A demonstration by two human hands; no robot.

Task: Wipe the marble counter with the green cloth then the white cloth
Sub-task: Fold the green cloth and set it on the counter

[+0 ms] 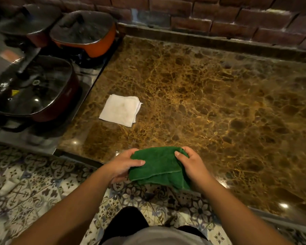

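Observation:
I hold a folded green cloth point(157, 167) with both hands at the front edge of the brown veined marble counter point(210, 96). My left hand point(124, 165) grips its left side, thumb on top. My right hand point(189, 163) grips its right side. The cloth hangs partly over the counter's edge, above the floor. A folded white cloth point(120, 110) lies flat on the counter's left part, near the stove, apart from both hands.
Three lidded pots stand on the stove at the left: a dark red one point(34, 92) in front, an orange one point(85, 34) behind, another point(28, 20) at the far left. A brick wall point(219, 18) backs the counter. Patterned floor tiles point(34, 183) lie below.

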